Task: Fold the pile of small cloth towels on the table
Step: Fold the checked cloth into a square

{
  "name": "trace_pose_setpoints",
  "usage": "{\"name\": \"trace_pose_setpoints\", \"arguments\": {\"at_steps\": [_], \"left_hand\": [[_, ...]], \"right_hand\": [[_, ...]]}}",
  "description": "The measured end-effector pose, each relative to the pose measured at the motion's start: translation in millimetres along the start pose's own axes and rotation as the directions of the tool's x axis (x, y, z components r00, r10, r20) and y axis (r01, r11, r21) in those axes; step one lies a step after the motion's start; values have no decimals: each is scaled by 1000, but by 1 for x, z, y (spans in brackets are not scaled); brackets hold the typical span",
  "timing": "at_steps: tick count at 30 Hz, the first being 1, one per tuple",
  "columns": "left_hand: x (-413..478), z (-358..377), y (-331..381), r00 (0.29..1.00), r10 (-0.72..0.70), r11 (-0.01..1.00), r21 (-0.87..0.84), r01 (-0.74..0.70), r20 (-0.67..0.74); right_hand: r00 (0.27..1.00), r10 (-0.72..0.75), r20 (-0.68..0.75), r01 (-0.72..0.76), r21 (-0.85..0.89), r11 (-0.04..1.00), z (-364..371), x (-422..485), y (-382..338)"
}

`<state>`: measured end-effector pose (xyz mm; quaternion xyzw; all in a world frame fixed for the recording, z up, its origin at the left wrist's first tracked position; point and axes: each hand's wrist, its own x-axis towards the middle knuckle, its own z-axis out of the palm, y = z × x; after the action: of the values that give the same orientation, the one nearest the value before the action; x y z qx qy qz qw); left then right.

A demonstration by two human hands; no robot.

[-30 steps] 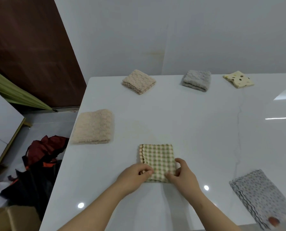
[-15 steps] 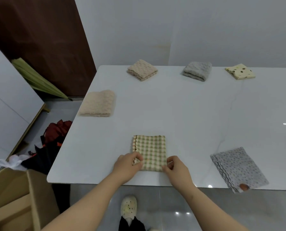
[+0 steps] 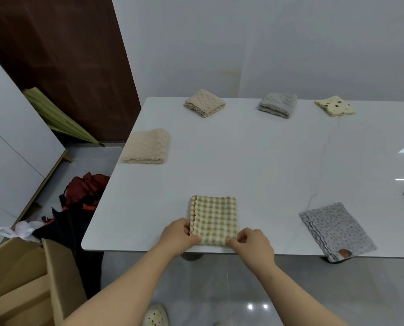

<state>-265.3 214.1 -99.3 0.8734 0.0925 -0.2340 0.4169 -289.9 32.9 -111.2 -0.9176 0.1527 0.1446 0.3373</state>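
White desk [image 3: 255, 165], plain room.
Pale wall [image 3: 267, 43] behind, dark brown panel [image 3: 62, 57] left, grey glossy floor [image 3: 208, 285], cardboard box [image 3: 55, 274] lower left.

A towel [image 3: 214, 220] lies at the table's [image 3: 255, 172] near edge, between left hand [image 3: 176, 236] and right hand [image 3: 255, 243].

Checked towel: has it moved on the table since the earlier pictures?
Yes. The checked towel, pinched by the left hand and right hand, has slid toward the person: its near side now lies almost at the table near edge.
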Motion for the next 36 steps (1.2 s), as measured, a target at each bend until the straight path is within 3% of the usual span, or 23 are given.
{"name": "trace_pose_setpoints", "arguments": {"at_steps": [9,21,36], "left_hand": [[-2,-8,-10,998,-10,999,42,8,56],[-12,-2,-18,990,21,1000,4,-20,-140],[-13,-1,-22,974,-22,998,48,34,-225]], "right_hand": [[999,10,34,-8,-53,999,-1,-1,-1],[999,-14,44,18,-91,996,1,-5,-2],[998,-22,55,28,-110,994,1,-8,-3]]}}
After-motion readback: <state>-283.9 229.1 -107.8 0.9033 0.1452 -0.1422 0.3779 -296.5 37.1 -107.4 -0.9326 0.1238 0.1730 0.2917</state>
